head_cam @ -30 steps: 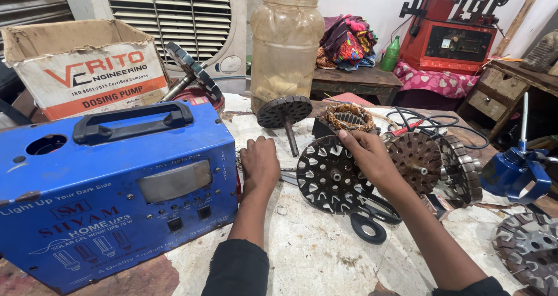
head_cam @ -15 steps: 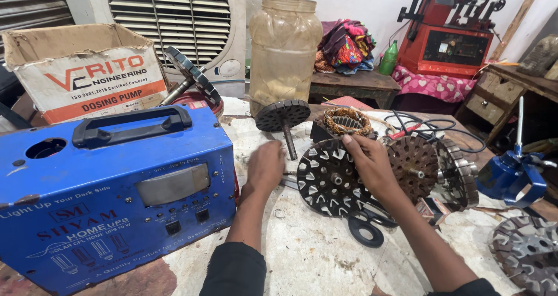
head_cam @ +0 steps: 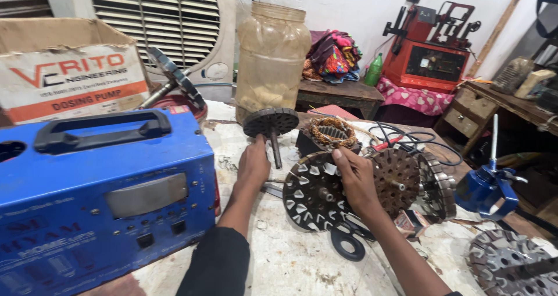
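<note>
Blue machine case (head_cam: 104, 209), black-and-silver slotted rotor disc (head_cam: 314, 194), red winding machine (head_cam: 433, 60).

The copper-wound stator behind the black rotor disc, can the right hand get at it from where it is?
Probably yes: the right hand rests on the black rotor disc, and the copper-wound stator sits just beyond its fingertips, uncovered on top.

Soft, even daylight, moderately bright; faint shadows under hands (head_cam: 354, 179) on desk (head_cam: 290, 261); slight wide-angle stretch at edges; mostly sharp.

A brown cardboard box (head_cam: 70, 69) with a white, red-lettered label is seen upper left, behind a blue machine's grey rectangular display window (head_cam: 145, 194).
</note>
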A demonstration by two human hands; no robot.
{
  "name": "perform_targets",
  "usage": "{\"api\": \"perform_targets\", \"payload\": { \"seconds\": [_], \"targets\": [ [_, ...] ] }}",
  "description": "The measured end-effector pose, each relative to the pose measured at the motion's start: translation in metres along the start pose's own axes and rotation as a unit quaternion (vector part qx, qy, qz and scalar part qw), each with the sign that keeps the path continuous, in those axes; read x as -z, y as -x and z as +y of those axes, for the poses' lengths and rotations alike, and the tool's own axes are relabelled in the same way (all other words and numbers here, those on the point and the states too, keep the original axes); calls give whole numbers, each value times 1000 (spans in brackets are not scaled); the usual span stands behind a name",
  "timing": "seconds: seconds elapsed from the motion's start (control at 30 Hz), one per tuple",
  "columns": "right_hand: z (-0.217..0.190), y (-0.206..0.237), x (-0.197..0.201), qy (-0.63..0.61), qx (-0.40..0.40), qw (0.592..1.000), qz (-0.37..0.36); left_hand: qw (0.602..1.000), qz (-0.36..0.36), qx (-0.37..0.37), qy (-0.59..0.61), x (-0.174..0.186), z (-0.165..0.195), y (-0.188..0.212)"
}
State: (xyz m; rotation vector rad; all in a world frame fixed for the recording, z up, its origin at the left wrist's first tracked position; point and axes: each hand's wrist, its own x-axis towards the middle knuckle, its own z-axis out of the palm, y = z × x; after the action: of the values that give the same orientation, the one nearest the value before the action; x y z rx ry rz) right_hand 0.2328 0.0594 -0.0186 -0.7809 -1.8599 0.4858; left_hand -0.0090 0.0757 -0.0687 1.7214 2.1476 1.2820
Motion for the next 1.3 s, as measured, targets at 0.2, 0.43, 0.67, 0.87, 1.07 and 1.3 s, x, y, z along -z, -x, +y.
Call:
{"api": "perform_targets", "payload": {
  "seconds": [0.2,0.43,0.67,0.87,1.07,1.3],
  "targets": [
    [-5,0,1,-1,0,1000,-11,992,-6,-106,-66,-4,-1,-10],
    [-8,0,0,9,-6,1000,-19,980,-46,-131,-142,-5,-3,-9],
    [-6,-1,-1,1,-4,1000,-22,985,9,-83,-153,-8,2,-6],
    [-16,-1,-1,9,0,999,-42,964,24,-100,-246,-8,6,-5],
    [-25,-1,-2,49,-3,997,-59,957,17,-62,-284,-9,2,-2],
    [-27,-2,-1,57,14,996,-65,957,33,-60,-281,-9,3,9]
  ]
}}
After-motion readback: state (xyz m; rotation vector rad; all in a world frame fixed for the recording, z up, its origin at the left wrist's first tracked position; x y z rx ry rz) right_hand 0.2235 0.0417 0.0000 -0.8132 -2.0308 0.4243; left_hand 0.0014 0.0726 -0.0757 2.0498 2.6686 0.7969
